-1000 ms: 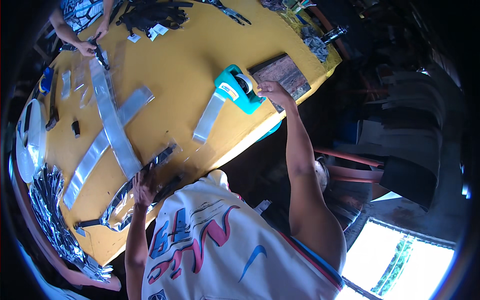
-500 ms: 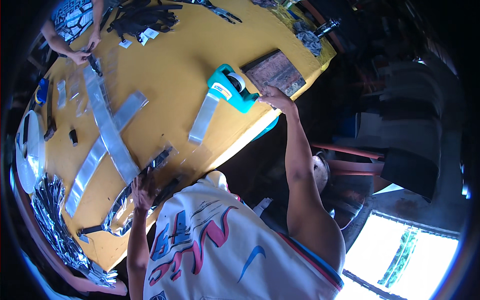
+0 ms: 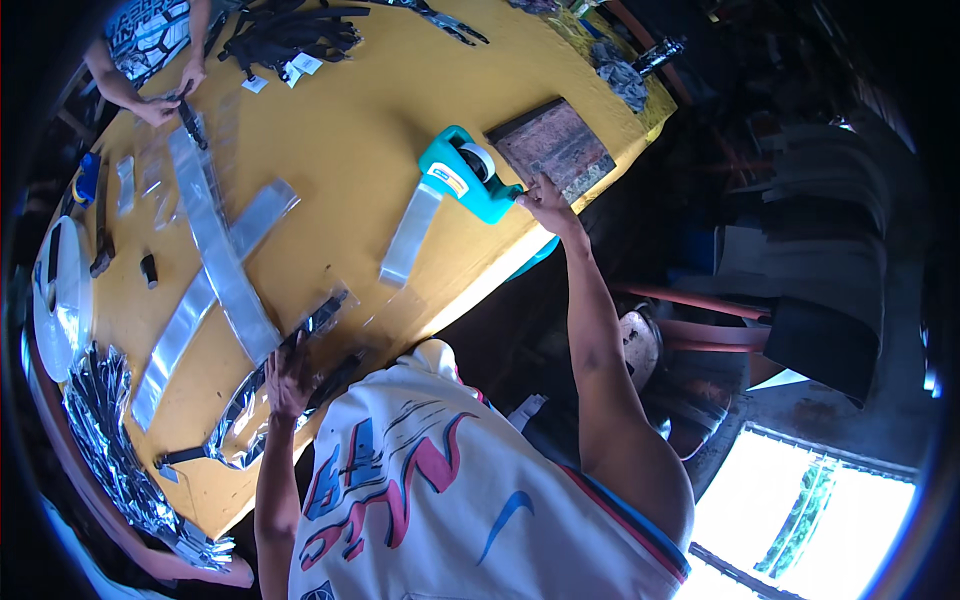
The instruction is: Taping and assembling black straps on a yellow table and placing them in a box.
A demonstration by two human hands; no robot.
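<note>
My left hand (image 3: 288, 378) is closed over a flat black piece in clear plastic (image 3: 322, 314) near the table's front edge. My right hand (image 3: 550, 208) reaches to the tip of a teal tape dispenser (image 3: 462, 176) holding a white-cored roll. Its fingertips are pinched at the dispenser's cutting end; any tape between them is too small to make out. Left of the dispenser lies a clear plastic sleeve (image 3: 410, 238). Long clear sleeves (image 3: 222, 262) cross one another beyond my left hand. A looped black strap in shiny plastic (image 3: 232, 440) lies beside that hand.
Across the yellow table (image 3: 340, 150), a co-worker's hands (image 3: 172, 102) hold a black piece over a sleeve. A dark block (image 3: 552, 148) sits by the right edge. Black straps (image 3: 285, 42) with white tags lie at the back, and a wrapped pile (image 3: 105, 440) at the left.
My right hand's fingers have shifted slightly at the dispenser's tip. The left hand stays on the plastic-wrapped black piece, and the whole view has moved a little.
</note>
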